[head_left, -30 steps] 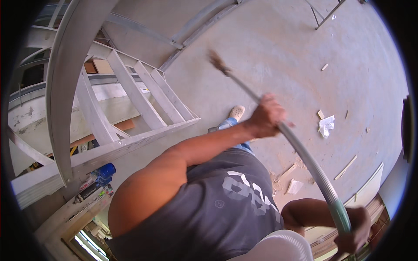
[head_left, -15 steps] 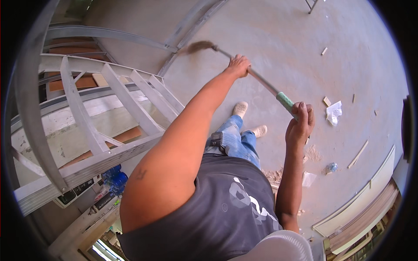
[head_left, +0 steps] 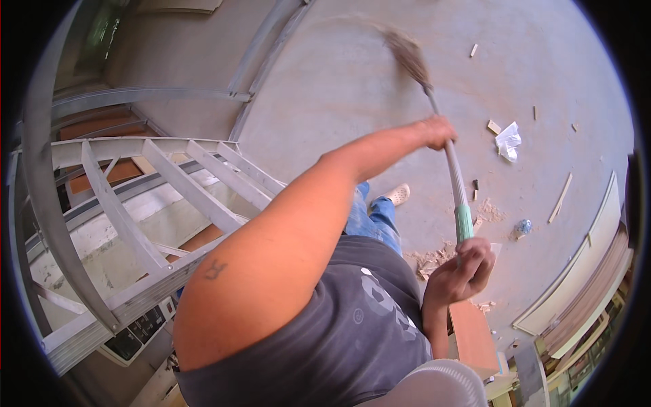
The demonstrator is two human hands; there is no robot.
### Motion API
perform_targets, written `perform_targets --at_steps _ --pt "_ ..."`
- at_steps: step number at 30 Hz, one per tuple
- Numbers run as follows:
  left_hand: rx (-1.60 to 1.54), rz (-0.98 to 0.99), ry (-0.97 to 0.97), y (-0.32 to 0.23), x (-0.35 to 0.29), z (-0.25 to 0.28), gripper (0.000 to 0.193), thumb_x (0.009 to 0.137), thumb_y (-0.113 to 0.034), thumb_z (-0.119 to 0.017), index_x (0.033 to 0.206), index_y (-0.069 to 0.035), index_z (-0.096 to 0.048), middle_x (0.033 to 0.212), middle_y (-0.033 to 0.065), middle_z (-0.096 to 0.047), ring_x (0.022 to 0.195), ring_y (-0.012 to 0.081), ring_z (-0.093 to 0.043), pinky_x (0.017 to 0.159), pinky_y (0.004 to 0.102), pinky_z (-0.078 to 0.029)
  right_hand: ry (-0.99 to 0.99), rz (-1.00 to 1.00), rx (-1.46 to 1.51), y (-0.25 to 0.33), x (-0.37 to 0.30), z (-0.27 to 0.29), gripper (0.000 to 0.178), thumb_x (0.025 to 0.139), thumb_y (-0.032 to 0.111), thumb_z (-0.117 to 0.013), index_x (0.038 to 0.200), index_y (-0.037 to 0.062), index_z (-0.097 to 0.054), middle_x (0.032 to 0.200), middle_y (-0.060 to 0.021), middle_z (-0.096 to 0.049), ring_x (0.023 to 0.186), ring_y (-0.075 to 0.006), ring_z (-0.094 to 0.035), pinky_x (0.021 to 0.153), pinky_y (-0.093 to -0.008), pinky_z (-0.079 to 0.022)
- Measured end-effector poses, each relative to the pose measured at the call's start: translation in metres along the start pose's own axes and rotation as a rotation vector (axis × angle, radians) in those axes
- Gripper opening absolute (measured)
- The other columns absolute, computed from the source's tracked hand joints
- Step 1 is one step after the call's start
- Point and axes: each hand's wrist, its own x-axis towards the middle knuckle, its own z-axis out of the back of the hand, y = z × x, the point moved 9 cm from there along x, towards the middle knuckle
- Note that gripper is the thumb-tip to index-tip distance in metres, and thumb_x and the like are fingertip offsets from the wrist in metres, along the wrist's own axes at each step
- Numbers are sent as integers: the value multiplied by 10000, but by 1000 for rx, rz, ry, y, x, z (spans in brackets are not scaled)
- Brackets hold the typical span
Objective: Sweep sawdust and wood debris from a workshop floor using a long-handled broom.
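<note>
A long-handled broom [head_left: 454, 169] slants away from me over the grey floor, its bristle head blurred at the far end. My left hand [head_left: 439, 131] is wrapped round the metal shaft partway down, with the arm stretched across my body. My right hand [head_left: 464, 268] closes on the top end, just behind the green grip sleeve. Right of the shaft lie a crumpled white plastic bag [head_left: 508, 142] and a small wood offcut [head_left: 494, 127]. Wood shavings [head_left: 434, 261] are heaped left of the green sleeve, close to my body, with more scattered to its right.
An aluminium stepladder [head_left: 196, 190] stands close on my left, beside a metal frame [head_left: 156, 97]. Thin wood strips [head_left: 561, 198] and a crumpled blue-and-clear wrapper [head_left: 523, 227] lie to the right. Stacked boards [head_left: 576, 305] line the right side. A brown panel [head_left: 472, 336] is near my right elbow.
The broom head has swept from the far left toward the right, and the shaft now points more straight ahead. My left hand moved right with it; my right hand came lower and nearer my body.
</note>
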Motion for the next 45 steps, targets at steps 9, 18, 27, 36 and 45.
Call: perform_targets --at_steps 9,18,27,36,45 --pt "-405 -452 -394 -199 -19 90 110 700 -118 -716 780 -166 -656 904 28 -667 1055 275 -610 911 454 -438 907 339 -583 150 -6 -28 141 858 64 -625 741 42 -549 696 -83 -574 604 -211 -563 532 -291 -395" --pt "-384 -237 -634 -130 -165 183 163 676 -76 -753 762 -124 -623 902 62 -691 1095 325 -604 1029 474 -402 597 127 -716 168 19 43 253 695 164 -669 606 33 -472 582 -113 -472 546 -285 -528 475 -389 -357" --pt "-61 93 -329 -39 -83 22 254 617 -110 -805 827 -151 -669 939 96 -660 989 321 -599 890 434 -485 564 22 -20 22 7 37 173 767 -30 -705 718 18 -546 747 -103 -604 711 -215 -616 674 -314 -484" --pt "-264 -354 17 -295 55 -120 150 706 -147 -730 842 -143 -666 929 89 -648 1036 308 -577 912 466 -462 26 52 -478 53 -57 176 145 705 -17 -719 751 6 -584 773 -128 -637 681 -240 -615 656 -331 -497" --pt "-394 -670 -446 -382 -36 59 121 774 -79 -709 849 -140 -637 1008 39 -654 1092 298 -559 961 476 -400 -216 382 -113 160 -138 353 262 726 183 -680 710 121 -425 676 -40 -399 684 -158 -437 676 -324 -357"
